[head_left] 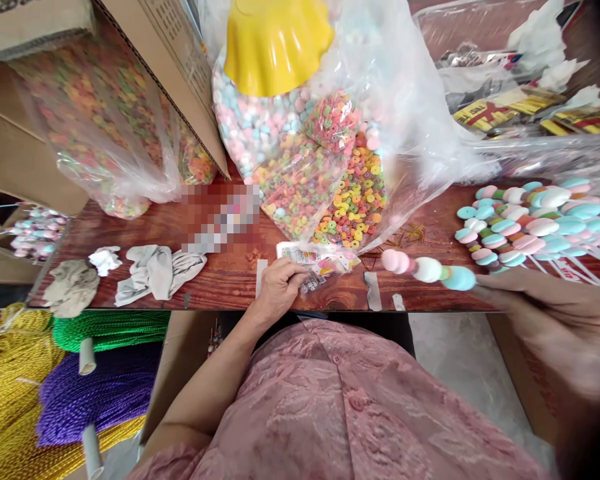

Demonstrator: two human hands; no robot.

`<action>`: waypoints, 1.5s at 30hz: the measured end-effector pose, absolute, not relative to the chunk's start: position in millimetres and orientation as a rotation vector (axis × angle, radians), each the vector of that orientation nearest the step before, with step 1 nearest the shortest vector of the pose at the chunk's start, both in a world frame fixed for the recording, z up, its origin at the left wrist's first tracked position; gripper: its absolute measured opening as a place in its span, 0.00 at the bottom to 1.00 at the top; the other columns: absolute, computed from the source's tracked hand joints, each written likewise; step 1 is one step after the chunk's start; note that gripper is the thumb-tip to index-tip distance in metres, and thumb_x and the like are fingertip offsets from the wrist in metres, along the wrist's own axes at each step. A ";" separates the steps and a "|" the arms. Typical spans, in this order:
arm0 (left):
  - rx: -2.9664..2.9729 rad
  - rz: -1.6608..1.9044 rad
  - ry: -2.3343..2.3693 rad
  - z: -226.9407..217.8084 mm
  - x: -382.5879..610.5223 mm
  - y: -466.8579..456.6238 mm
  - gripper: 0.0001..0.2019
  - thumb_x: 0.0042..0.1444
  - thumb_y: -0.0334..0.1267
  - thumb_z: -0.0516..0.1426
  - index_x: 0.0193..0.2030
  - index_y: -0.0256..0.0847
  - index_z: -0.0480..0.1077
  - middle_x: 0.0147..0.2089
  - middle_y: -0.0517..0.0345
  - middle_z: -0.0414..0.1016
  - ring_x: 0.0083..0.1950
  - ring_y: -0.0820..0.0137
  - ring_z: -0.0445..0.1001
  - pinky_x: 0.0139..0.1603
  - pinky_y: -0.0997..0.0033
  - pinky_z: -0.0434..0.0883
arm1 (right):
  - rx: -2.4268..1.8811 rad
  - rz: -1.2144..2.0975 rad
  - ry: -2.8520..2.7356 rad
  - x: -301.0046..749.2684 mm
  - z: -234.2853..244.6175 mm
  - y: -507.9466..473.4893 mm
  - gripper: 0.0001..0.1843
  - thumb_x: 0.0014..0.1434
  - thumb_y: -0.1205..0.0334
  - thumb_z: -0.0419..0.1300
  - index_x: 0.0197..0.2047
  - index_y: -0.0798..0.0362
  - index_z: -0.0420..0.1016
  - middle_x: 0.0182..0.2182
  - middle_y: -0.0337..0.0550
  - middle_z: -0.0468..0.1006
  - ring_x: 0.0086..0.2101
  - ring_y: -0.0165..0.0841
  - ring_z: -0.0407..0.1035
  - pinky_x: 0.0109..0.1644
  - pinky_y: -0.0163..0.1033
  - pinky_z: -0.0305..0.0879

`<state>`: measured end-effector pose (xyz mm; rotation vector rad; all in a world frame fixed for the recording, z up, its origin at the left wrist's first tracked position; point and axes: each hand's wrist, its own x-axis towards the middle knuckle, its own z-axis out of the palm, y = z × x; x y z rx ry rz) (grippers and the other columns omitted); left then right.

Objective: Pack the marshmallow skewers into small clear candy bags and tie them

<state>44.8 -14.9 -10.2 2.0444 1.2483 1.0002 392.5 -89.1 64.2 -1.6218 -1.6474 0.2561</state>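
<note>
My right hand (565,327), partly blurred, grips the stick end of a candy skewer (429,269). Pink, white and light-blue candies with small ring candies between them are threaded on it, and it points left above the table. Near the table's front edge, my left hand (279,288) is closed, its fingertips pinching the near-left side of printed clear plastic wrappers (323,255). Behind them a large clear bag (325,193) holds colourful ring candies and pastel candies, with a yellow fluted bowl (280,50) on top. More finished skewers (540,223) lie piled at the right.
A cardboard box (180,80) and a bag of ring candies (105,113) stand at the left. Crumpled grey cloth (160,270) lies near the front edge. A plastic bin (525,143) with packets is at the back right. Cord bundles (100,387) hang lower left.
</note>
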 end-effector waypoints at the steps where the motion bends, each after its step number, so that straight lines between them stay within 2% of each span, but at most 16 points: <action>1: 2.016 1.015 1.247 -9.4 44.9 -15.0 0.06 0.59 0.34 0.60 0.32 0.40 0.77 0.30 0.58 0.77 0.33 0.73 0.74 0.36 0.72 0.70 | -1.549 0.362 -1.600 381.2 57.6 -85.4 0.05 0.57 0.54 0.66 0.38 0.41 0.80 0.32 0.37 0.83 0.30 0.35 0.77 0.36 0.42 0.75; 4: 1.987 1.019 1.256 -7.0 44.1 -14.3 0.04 0.58 0.35 0.62 0.32 0.40 0.78 0.30 0.58 0.78 0.33 0.73 0.75 0.36 0.72 0.70 | -1.394 0.540 -1.544 358.5 43.9 -76.1 0.05 0.55 0.63 0.68 0.36 0.44 0.82 0.32 0.36 0.83 0.30 0.34 0.77 0.36 0.39 0.74; 9: 2.003 0.974 1.245 -6.6 41.5 -12.3 0.04 0.58 0.37 0.62 0.35 0.40 0.79 0.32 0.57 0.79 0.34 0.72 0.76 0.37 0.72 0.72 | -1.290 0.514 -1.818 353.3 29.7 -61.9 0.07 0.59 0.68 0.63 0.39 0.48 0.80 0.32 0.38 0.82 0.30 0.31 0.76 0.35 0.36 0.71; 12: 2.011 0.973 1.226 -7.4 40.6 -11.7 0.05 0.59 0.37 0.62 0.35 0.40 0.79 0.32 0.56 0.79 0.34 0.72 0.76 0.37 0.72 0.72 | -1.265 0.386 -2.016 358.3 26.1 -56.2 0.08 0.62 0.68 0.59 0.42 0.48 0.78 0.32 0.39 0.81 0.30 0.30 0.75 0.33 0.35 0.69; 17: 2.098 0.966 1.172 -8.8 40.6 -11.6 0.07 0.61 0.38 0.60 0.35 0.39 0.78 0.33 0.54 0.79 0.35 0.72 0.76 0.38 0.71 0.73 | -1.229 -0.060 -2.345 361.0 35.9 -51.1 0.12 0.61 0.70 0.54 0.41 0.47 0.77 0.31 0.39 0.80 0.28 0.32 0.73 0.29 0.38 0.63; 23: 2.246 0.965 1.042 -9.1 42.5 -12.0 0.08 0.62 0.39 0.59 0.36 0.40 0.78 0.33 0.54 0.79 0.36 0.71 0.76 0.40 0.70 0.74 | -1.096 -0.209 -2.447 347.1 49.1 -45.8 0.11 0.61 0.69 0.55 0.42 0.47 0.76 0.32 0.39 0.81 0.29 0.32 0.71 0.31 0.39 0.60; 26: 2.259 0.969 0.988 -4.8 42.0 -12.4 0.09 0.63 0.38 0.57 0.36 0.40 0.78 0.34 0.54 0.79 0.36 0.71 0.75 0.40 0.70 0.73 | -0.989 -0.184 -2.434 339.0 42.3 -45.3 0.13 0.60 0.73 0.53 0.44 0.51 0.74 0.32 0.40 0.80 0.29 0.31 0.72 0.31 0.38 0.62; 29: 2.259 0.989 0.959 1.1 39.8 -13.0 0.08 0.63 0.37 0.57 0.36 0.40 0.77 0.34 0.54 0.79 0.36 0.71 0.75 0.39 0.71 0.73 | -1.028 0.022 -2.335 334.7 29.7 -47.7 0.15 0.60 0.75 0.53 0.47 0.53 0.73 0.34 0.42 0.81 0.31 0.31 0.74 0.33 0.36 0.66; 32: 2.316 0.945 0.913 6.1 36.8 -13.0 0.08 0.63 0.35 0.56 0.36 0.39 0.77 0.34 0.53 0.80 0.36 0.71 0.75 0.40 0.70 0.72 | -1.095 0.059 -2.248 334.9 20.8 -51.3 0.16 0.60 0.74 0.53 0.48 0.50 0.73 0.36 0.42 0.81 0.33 0.31 0.75 0.34 0.36 0.68; 38: 2.275 0.849 0.847 15.6 31.0 -13.3 0.10 0.65 0.37 0.54 0.37 0.40 0.77 0.35 0.51 0.80 0.37 0.70 0.76 0.41 0.69 0.73 | -1.070 -0.213 -2.270 347.7 29.5 -51.5 0.18 0.59 0.71 0.58 0.49 0.44 0.75 0.35 0.41 0.82 0.30 0.34 0.74 0.32 0.41 0.66; 41: 2.255 0.840 0.818 20.3 30.6 -14.3 0.11 0.65 0.38 0.54 0.37 0.40 0.77 0.35 0.51 0.79 0.37 0.70 0.76 0.40 0.70 0.73 | -1.027 -0.180 -2.316 353.4 34.9 -48.3 0.17 0.60 0.69 0.57 0.49 0.43 0.75 0.37 0.41 0.83 0.32 0.35 0.75 0.33 0.41 0.65; 45: 2.323 0.834 0.819 24.7 30.1 -15.6 0.11 0.65 0.35 0.53 0.36 0.40 0.76 0.35 0.51 0.79 0.36 0.71 0.75 0.40 0.71 0.72 | -0.935 -0.077 -2.361 355.4 37.8 -42.6 0.15 0.62 0.68 0.54 0.48 0.44 0.75 0.36 0.39 0.82 0.31 0.32 0.74 0.33 0.39 0.65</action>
